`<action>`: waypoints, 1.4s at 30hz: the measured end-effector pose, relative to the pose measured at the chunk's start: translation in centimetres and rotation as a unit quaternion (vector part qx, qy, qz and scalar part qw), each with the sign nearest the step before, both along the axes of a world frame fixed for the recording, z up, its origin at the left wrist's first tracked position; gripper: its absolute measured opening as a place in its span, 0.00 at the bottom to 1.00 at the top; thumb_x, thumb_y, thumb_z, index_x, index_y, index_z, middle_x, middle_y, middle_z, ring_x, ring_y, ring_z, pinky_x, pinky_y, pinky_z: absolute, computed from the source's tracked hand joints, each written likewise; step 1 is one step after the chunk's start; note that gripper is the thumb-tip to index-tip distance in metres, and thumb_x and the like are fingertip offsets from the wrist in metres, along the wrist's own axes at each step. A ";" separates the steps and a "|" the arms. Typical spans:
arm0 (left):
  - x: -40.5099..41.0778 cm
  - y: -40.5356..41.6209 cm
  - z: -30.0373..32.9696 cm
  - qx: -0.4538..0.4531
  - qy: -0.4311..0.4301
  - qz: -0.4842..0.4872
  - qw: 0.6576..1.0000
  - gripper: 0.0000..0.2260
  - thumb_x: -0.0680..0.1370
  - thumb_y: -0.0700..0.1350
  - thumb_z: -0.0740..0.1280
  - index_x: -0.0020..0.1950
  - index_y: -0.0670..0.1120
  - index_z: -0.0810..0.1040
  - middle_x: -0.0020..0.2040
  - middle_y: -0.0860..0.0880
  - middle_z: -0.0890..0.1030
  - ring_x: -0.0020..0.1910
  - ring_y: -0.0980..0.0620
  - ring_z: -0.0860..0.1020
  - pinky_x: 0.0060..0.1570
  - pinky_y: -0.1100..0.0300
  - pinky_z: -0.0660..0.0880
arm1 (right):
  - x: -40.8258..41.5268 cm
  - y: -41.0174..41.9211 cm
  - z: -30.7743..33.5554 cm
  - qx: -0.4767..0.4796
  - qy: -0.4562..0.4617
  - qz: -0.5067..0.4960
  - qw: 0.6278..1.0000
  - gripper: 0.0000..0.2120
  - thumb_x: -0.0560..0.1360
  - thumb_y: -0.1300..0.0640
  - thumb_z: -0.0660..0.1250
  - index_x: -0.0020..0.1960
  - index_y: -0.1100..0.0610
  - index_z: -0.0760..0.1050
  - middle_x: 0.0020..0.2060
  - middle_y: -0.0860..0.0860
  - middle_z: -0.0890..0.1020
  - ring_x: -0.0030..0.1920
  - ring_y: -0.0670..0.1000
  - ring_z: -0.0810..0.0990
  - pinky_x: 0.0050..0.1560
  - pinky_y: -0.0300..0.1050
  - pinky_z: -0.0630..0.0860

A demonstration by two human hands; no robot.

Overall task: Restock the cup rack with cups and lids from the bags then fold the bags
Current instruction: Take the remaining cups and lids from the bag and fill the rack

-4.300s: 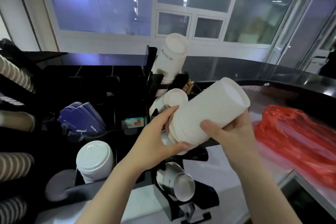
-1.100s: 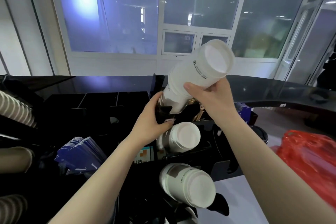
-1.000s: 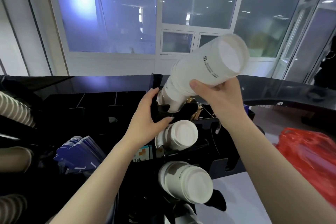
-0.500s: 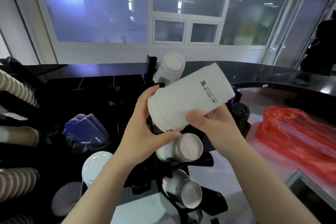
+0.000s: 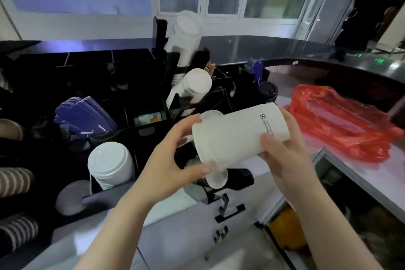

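hands (image 5: 223, 155): two, bare | forearms: bare, sleeveless | jewellery: none visible

I see both hands holding a white stack of cups (image 5: 238, 136), which lies tilted. The left hand (image 5: 173, 160) grips its rim end and the right hand (image 5: 282, 153) its base end. Behind it is the black cup rack (image 5: 238, 178), and the red bag (image 5: 341, 125) lies on the counter (image 5: 350, 173).
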State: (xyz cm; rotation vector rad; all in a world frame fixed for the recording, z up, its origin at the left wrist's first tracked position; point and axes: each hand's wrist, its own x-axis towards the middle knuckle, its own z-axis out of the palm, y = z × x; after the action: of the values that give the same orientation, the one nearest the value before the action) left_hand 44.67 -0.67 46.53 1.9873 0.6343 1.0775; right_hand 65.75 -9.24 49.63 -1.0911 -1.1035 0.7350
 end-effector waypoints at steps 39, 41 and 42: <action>-2.2 0.1 -3.3 -0.112 -0.002 0.094 0.989 0.15 0.74 0.47 0.63 0.59 0.60 0.76 0.58 0.62 0.79 0.62 0.60 0.75 0.62 0.56 0.71 | -0.4 0.9 -6.6 -0.097 -0.534 -0.069 0.837 0.17 0.71 0.59 0.72 0.59 0.49 0.80 0.58 0.45 0.76 0.58 0.50 0.72 0.58 0.46 0.69; -2.3 0.4 -3.1 -0.113 -0.005 0.094 0.989 0.15 0.75 0.46 0.63 0.58 0.61 0.76 0.57 0.61 0.80 0.62 0.60 0.75 0.61 0.58 0.71 | -0.3 1.8 -6.9 -0.087 -0.549 -0.084 0.827 0.13 0.73 0.58 0.71 0.56 0.49 0.82 0.56 0.48 0.78 0.56 0.53 0.74 0.55 0.52 0.71; -2.3 0.5 -3.0 -0.112 -0.006 0.095 0.989 0.15 0.75 0.45 0.63 0.58 0.61 0.76 0.57 0.61 0.80 0.61 0.60 0.75 0.60 0.59 0.71 | -0.3 2.3 -7.0 -0.088 -0.551 -0.091 0.825 0.11 0.74 0.58 0.70 0.55 0.48 0.83 0.54 0.48 0.79 0.54 0.54 0.74 0.54 0.52 0.72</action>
State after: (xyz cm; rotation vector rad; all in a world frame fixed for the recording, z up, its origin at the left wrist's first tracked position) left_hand 42.34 -0.17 43.49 1.7527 0.9121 1.0775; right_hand 65.49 -6.95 42.68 -1.8350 -1.8685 -0.0392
